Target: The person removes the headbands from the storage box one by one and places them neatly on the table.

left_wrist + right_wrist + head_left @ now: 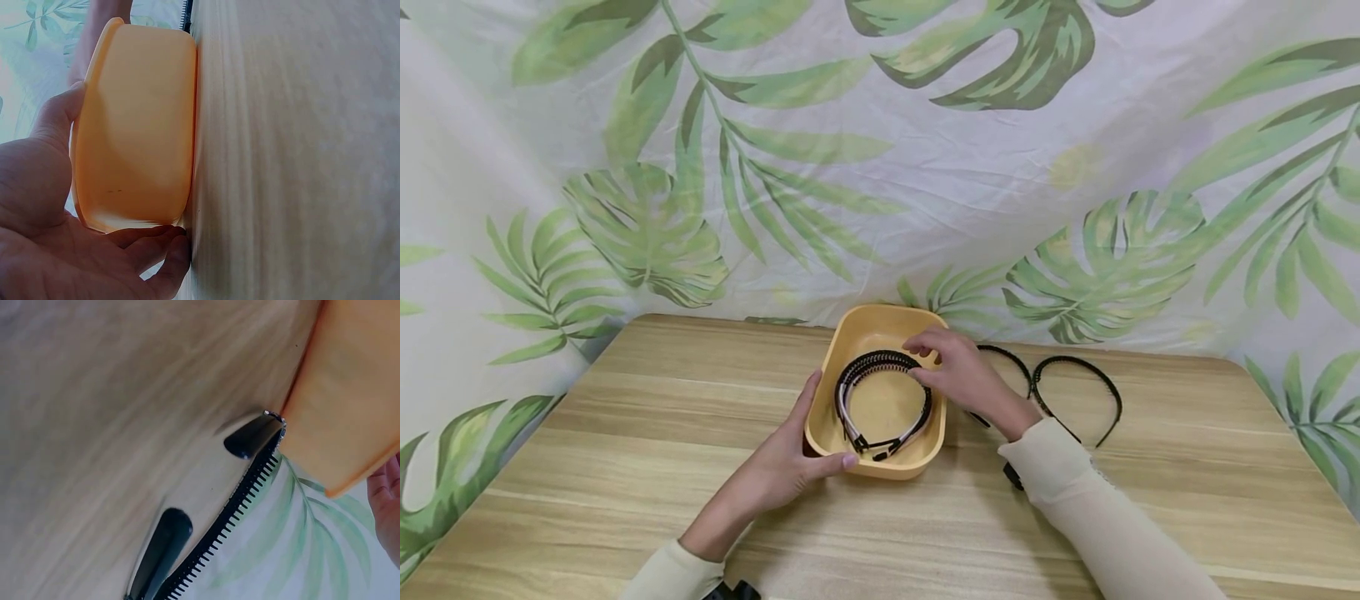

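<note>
A yellow plastic basin (891, 468) sits on the table with several thin headbands (880, 360) in it, mostly black and toothed, one with a pale band. My left hand (775, 471) grips the basin's near left corner, thumb over the front rim and fingers along the outer side. In the left wrist view, fingers of that hand (37, 206) press against the basin wall (137, 119). Over the basin's right rim is my right hand (955, 371), thumb and forefinger apart close above the headbands. Only part of this hand (389, 500) shows in the right wrist view.
Two black toothed headbands lie on the table right of the basin: a near one (1013, 357), partly behind my right wrist, and a farther one (1081, 360). The wooden table (662, 400) ends at a leaf-patterned cloth (790, 208) hanging behind it.
</note>
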`<state>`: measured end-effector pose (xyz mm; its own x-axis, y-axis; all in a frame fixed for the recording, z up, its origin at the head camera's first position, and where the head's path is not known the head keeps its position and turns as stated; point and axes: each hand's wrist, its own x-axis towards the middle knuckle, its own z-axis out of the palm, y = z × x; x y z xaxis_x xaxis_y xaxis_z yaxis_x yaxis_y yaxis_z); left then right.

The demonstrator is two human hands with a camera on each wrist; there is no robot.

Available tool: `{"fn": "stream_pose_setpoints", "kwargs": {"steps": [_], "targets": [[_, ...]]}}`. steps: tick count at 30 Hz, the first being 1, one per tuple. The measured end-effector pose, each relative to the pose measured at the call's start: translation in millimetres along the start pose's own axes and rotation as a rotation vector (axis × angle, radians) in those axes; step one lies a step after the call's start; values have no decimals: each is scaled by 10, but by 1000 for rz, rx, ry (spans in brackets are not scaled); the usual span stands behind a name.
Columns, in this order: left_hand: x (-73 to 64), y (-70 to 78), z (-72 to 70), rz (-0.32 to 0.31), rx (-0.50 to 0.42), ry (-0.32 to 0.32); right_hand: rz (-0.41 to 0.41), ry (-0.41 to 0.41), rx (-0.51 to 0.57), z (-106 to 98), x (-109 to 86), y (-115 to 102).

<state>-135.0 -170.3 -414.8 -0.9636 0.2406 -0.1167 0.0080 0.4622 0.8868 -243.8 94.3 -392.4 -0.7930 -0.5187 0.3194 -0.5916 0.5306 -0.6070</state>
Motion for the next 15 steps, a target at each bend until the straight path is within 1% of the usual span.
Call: {"fn": "stream_pose_setpoints", "kwargs": {"steps": [6,15], "targets": [[-1,-7,4,2,-6,2,10,-19,-7,51,53,27],[-3,-5,5,-4,-3,7,5,-48,-99,95,135,49]]}}
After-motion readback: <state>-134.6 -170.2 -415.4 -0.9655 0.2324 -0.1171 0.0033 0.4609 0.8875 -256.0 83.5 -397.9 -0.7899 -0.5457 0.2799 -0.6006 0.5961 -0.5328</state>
